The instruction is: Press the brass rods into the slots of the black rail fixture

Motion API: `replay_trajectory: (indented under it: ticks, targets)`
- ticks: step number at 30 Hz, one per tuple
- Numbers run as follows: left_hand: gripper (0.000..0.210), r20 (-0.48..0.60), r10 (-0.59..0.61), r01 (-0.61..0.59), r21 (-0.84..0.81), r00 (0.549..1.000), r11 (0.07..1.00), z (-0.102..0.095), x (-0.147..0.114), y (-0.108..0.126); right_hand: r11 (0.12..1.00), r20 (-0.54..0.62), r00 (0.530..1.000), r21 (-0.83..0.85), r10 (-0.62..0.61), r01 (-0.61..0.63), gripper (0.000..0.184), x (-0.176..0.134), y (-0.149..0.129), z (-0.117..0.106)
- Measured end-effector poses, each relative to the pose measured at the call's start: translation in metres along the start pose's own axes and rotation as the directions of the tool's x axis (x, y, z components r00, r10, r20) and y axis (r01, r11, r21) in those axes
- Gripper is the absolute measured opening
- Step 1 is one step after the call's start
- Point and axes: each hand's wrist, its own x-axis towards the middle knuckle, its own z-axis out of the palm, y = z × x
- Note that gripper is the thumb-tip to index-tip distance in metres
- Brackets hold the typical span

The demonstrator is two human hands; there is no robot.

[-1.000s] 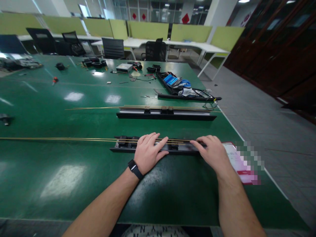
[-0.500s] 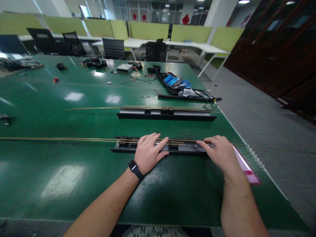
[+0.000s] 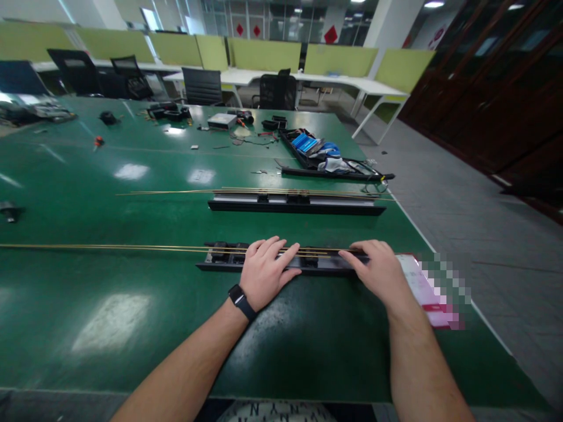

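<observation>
A long black channel [image 3: 328, 272] with dark blocks inside lies crosswise before me. Thin golden rods [image 3: 132, 248] run along it and stick out far past its left end. My left hand [image 3: 266, 264], with a watch on the wrist, rests across the channel and rods, fingers stretched and spread. Over the channel's right part, my right hand [image 3: 376, 266] has its thumb and fingers closed around a golden rod; the fingertips are partly hidden. A pink-and-white flat item [image 3: 424, 287], partly pixelated, lies just right of that hand.
A second black channel [image 3: 294, 207] with golden rods across it lies farther back on the green table [image 3: 176, 328]. Behind it are a black tray [image 3: 292, 146] with blue packets and cables, and a white box [image 3: 222, 121]. The table's right edge slants nearby.
My right hand has slid a little left along the channel, uncovering more of the pink-and-white item. The left hand has stayed in place.
</observation>
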Motion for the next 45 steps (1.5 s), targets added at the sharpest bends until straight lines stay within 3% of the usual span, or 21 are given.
replay_trajectory:
  ticks: [13, 24, 45]
  targets:
    - [0.05, 0.011, -0.003, 0.003, 0.025, 1.0, 1.0, -0.002, 0.001, 0.002, 0.999, 0.028, 0.999, -0.015, 0.03, -0.029, 0.053, -0.001, 0.001, 0.001]
    - [0.05, 0.006, 0.005, -0.005, 0.021, 1.0, 1.0, -0.003, 0.0, 0.001, 0.996, -0.045, 0.999, -0.087, 0.023, -0.027, 0.059, 0.001, 0.004, -0.005]
    - [0.052, -0.003, 0.003, -0.003, 0.013, 1.0, 1.0, -0.003, -0.001, 0.001, 0.992, 0.034, 0.999, -0.12, 0.035, -0.03, 0.07, 0.003, 0.02, -0.017]
